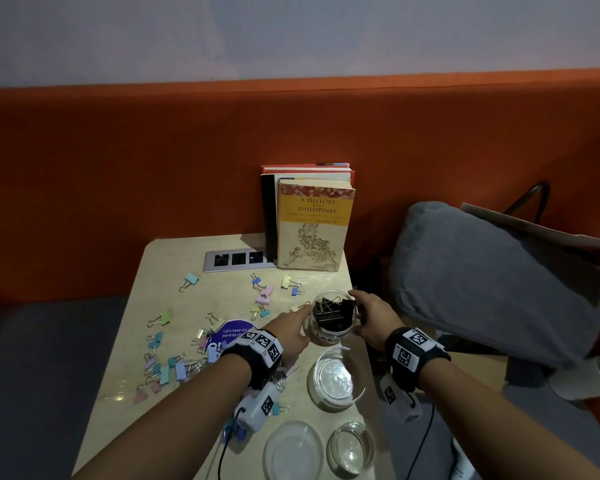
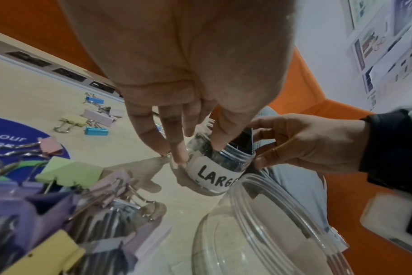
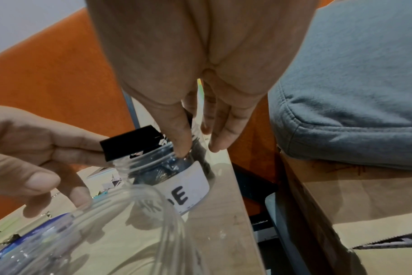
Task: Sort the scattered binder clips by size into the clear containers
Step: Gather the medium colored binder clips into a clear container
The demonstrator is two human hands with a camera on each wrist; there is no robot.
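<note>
From the head view, my left hand (image 1: pixel 291 329) and right hand (image 1: pixel 369 318) flank the jar (image 1: pixel 331 322) near the right edge of the table (image 1: pixel 174 271). The jar is packed with black clips (image 1: pixel 333 311). My left fingers reach to its left side; my right fingers curve round its right side. Pastel clips (image 1: pixel 174 368) lie scattered over the left and middle of the table, some on a blue sticker (image 1: pixel 234 332). Nearer me stand an empty tub (image 1: pixel 336 377), a lid (image 1: pixel 293 452) and a small dish (image 1: pixel 352 448). Books (image 1: pixel 312 223) stand at the back by a socket strip (image 1: pixel 238 259). A grey cushion (image 1: pixel 499 282) sits off to the right.

From the left wrist, my left hand (image 2: pixel 191 74) comes down on the jar (image 2: pixel 214 167), whose label reads "LARGE". My fingertips (image 2: pixel 180 154) touch its rim and the thumb dips at the mouth, where black clips (image 2: pixel 244 138) stick up. The fingers bend round the neck, so I take it as a light hold. My right hand (image 2: pixel 306 143) grips the far side. Pastel clips (image 2: pixel 92 119) lie beyond, with more (image 2: pixel 71 174) close to the camera beside the tub (image 2: pixel 270 223).

From the right wrist, my right hand (image 3: pixel 200 74) has one finger (image 3: pixel 180 141) on the jar's (image 3: pixel 176 174) rim, the others just beside it; whether they clasp it I cannot tell here. A black clip (image 3: pixel 132 145) pokes out of the mouth against my left hand (image 3: pixel 35 154). The tub (image 3: pixel 129 232) fills the foreground.
</note>
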